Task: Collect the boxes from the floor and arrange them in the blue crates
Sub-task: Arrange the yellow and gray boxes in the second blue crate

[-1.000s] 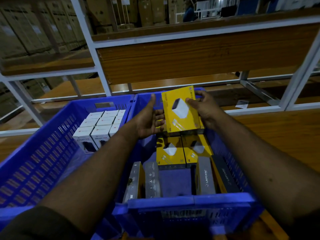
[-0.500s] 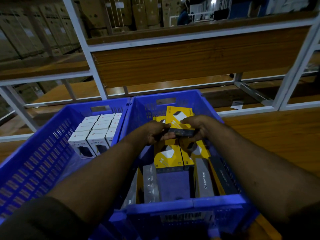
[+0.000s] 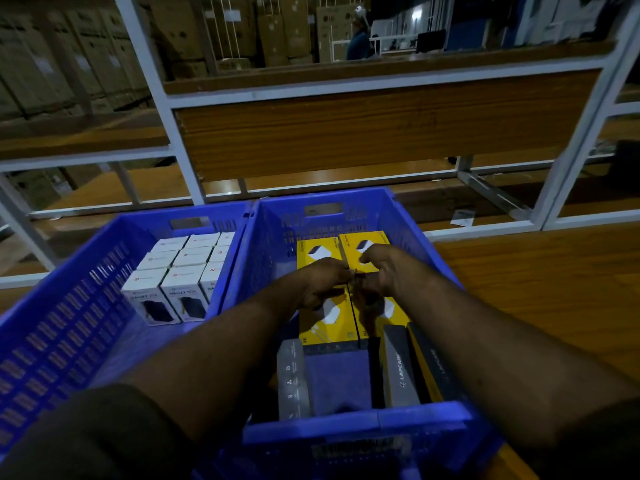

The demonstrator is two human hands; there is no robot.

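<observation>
Two blue crates stand side by side. The left crate (image 3: 62,323) holds several white boxes (image 3: 183,268) packed at its far end. In the right crate (image 3: 356,427), yellow boxes lie flat in two rows. My left hand (image 3: 322,282) and my right hand (image 3: 384,271) meet over the near edge of the back-right yellow box (image 3: 369,242), fingers curled on it as it lies level beside the back-left yellow box (image 3: 317,252). More yellow boxes (image 3: 329,323) lie partly under my hands. Grey and black boxes (image 3: 398,365) stand on edge at the near end.
A white metal rack (image 3: 166,109) with wooden shelf boards rises right behind the crates. Wooden boards (image 3: 540,271) stretch to the right, with a small paper slip (image 3: 462,216) on them. Stacked cartons and a person (image 3: 358,39) are far behind.
The yellow box was held upright above the crate by my right hand. Both hands have brought it down flat into the back-right spot of the right crate.
</observation>
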